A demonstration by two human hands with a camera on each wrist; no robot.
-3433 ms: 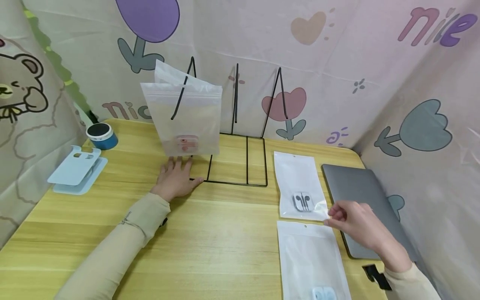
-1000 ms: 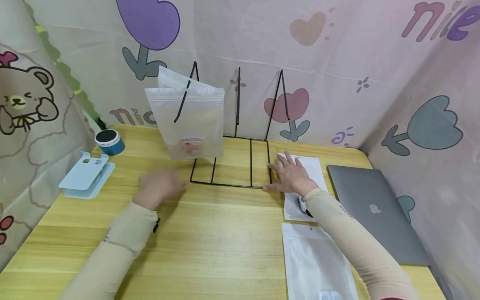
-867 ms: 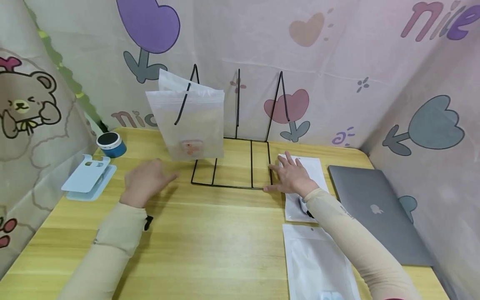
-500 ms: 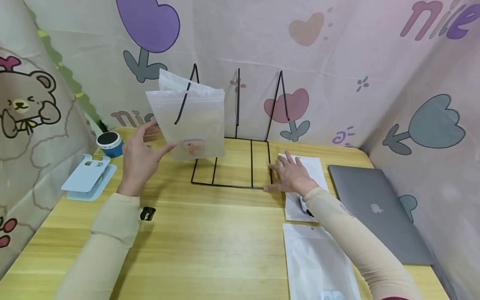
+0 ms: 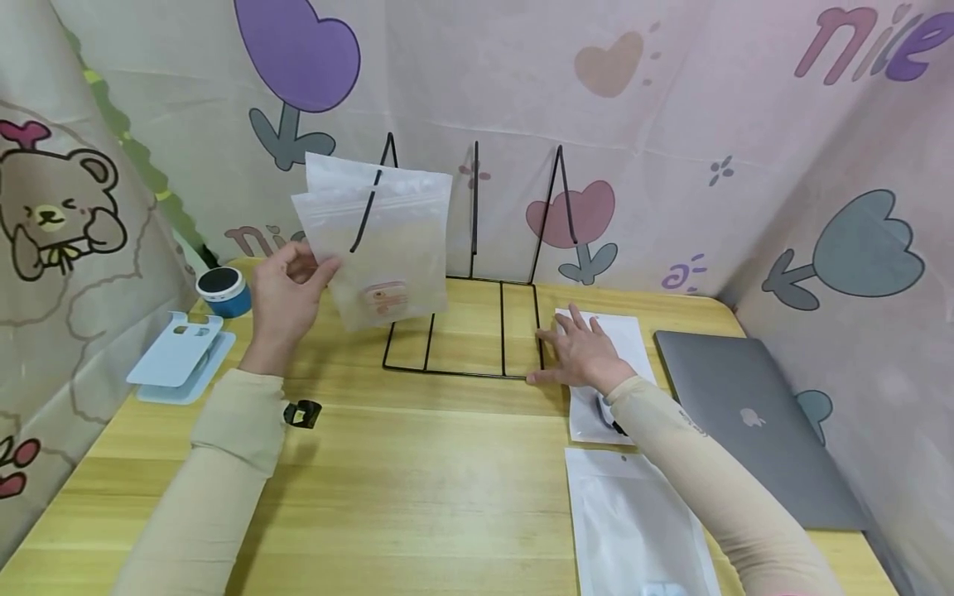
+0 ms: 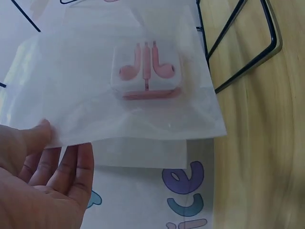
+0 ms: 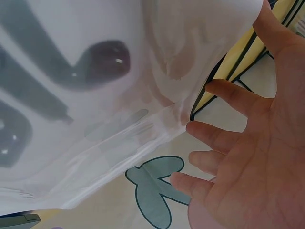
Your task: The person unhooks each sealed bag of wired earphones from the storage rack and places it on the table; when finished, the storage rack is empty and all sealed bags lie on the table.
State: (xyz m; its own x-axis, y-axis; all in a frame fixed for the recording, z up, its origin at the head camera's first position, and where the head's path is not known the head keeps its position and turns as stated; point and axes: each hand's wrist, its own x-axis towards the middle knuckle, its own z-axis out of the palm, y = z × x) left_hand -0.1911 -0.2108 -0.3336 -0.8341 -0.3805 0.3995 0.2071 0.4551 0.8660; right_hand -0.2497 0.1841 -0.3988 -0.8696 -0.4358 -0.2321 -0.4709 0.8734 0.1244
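Two translucent zip bags hang on the left hook of the black wire rack (image 5: 462, 374) in the head view. At the left edge of the front bag (image 5: 406, 257), my left hand (image 5: 281, 306) pinches the plastic; the left wrist view shows the thumb in front and curled fingers behind it. Pink earphones in a clear case (image 6: 147, 67) lie inside that bag, and part of the rear bag (image 6: 147, 152) shows beyond it. My right hand (image 5: 585, 356), fingers spread, touches the rack's right side and lies over a white bag (image 5: 626, 335) with dark earphones.
Another white bag (image 5: 633, 513) lies nearer the front. A grey laptop (image 5: 738, 414) is at the right. A light blue stand (image 5: 175, 356) and a blue round container (image 5: 225, 291) are at the left. Two more rack hooks rise towards the printed cloth (image 5: 484, 74).
My left hand has left the rack's front left corner and taken the hanging bag's edge; the bags have shifted slightly. My right hand has moved from the right-hand bags to the rack's right side.
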